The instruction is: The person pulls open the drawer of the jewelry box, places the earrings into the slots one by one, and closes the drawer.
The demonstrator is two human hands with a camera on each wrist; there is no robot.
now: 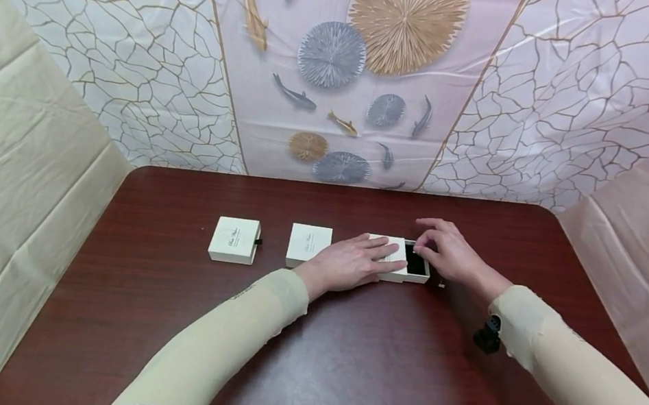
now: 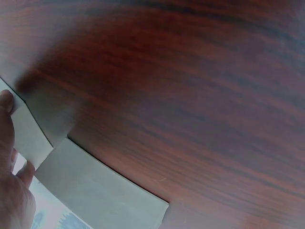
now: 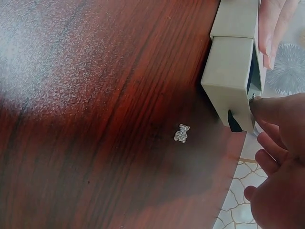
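Note:
At the right of the row, a white slide-out box (image 1: 397, 254) lies with its drawer (image 3: 228, 81) pulled out to the right, black lining showing inside. My left hand (image 1: 353, 262) rests across the box's sleeve, fingers straight and spread. My right hand (image 1: 454, 255) is at the drawer, thumb and forefinger close together over the lining. At the thumb tip in the right wrist view shows a tiny piece (image 3: 253, 97), mostly hidden by the fingers. A small glittering bear-shaped charm (image 3: 181, 133) lies on the table just right of the drawer.
Two more white boxes stand to the left: a middle box (image 1: 309, 245) beside my left wrist, and a far-left box (image 1: 234, 240) with a black pull tab. The dark red wooden table (image 1: 339, 364) ends at a patterned cloth backdrop (image 1: 348, 81).

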